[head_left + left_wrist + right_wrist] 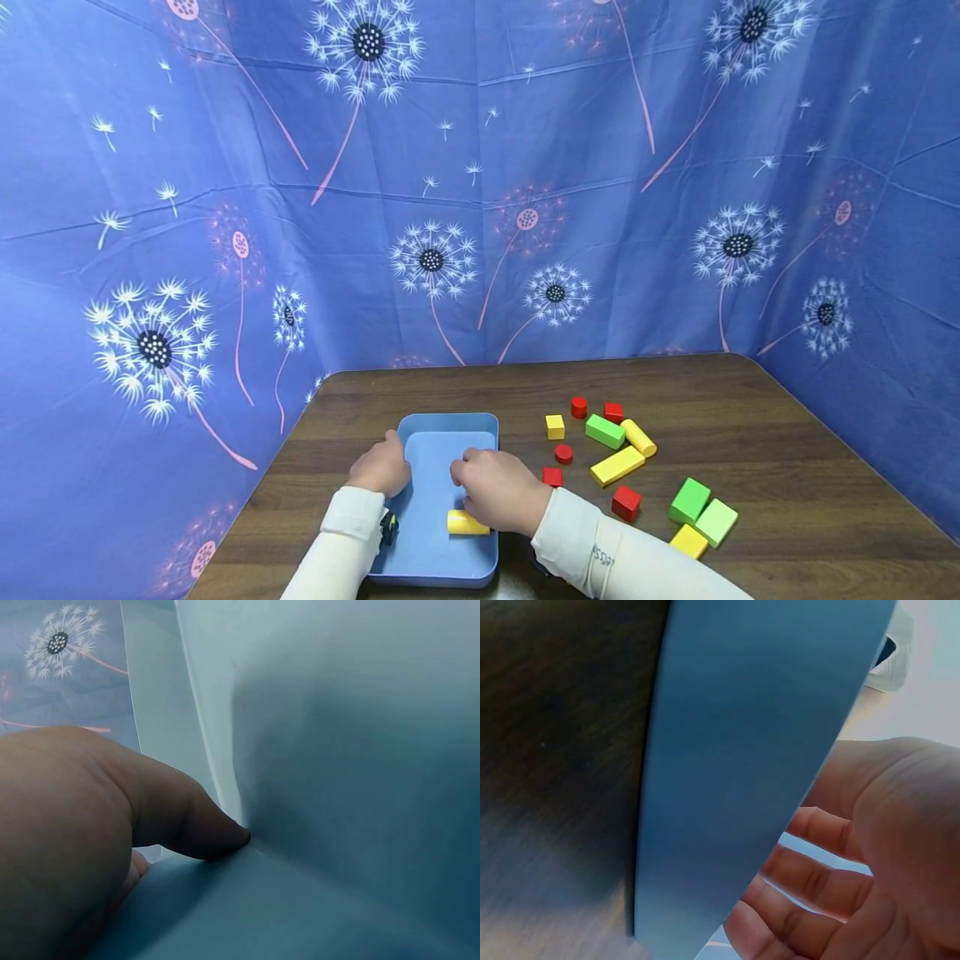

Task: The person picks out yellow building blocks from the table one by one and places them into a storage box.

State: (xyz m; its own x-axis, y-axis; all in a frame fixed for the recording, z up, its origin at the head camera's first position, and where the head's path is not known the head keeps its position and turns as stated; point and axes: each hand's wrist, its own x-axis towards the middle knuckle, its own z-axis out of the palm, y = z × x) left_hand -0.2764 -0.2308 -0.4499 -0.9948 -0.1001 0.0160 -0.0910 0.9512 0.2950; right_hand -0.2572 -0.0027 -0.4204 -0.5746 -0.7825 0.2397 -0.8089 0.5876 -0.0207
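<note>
**Loose cylinder, bare palm, crowded right sleeve**

From my end, the head view showed a yellow cylinder [467, 523] lying on its side in the blue tray [431, 558], near the right wall, one end hidden beneath the hand. The right hand [502, 490] hung over that wall with its fingers loosely bent and apart; I saw nothing in its palm, so I judged it free, though the wall hid the fingertips. The left hand [381, 467] was grasping the tray's left wall, one digit — the thumb, I judged — set down inside by the corner.

My first worry was the cylinder. Nothing visible propped it, so I reckoned a brush from the right fingers, or a tug by the left hand, could roll it along the tray floor. Pulling on one side alone might also swing the tray round on the table [750, 425].

My second worry was the right sleeve [645, 562]. It lay near a red cube [552, 476] and a yellow block [688, 541] — a careless sweep could have knocked either. A second cylinder [638, 437], seemingly against a yellow bar [618, 466], looked likeliest to roll if bumped.
</note>
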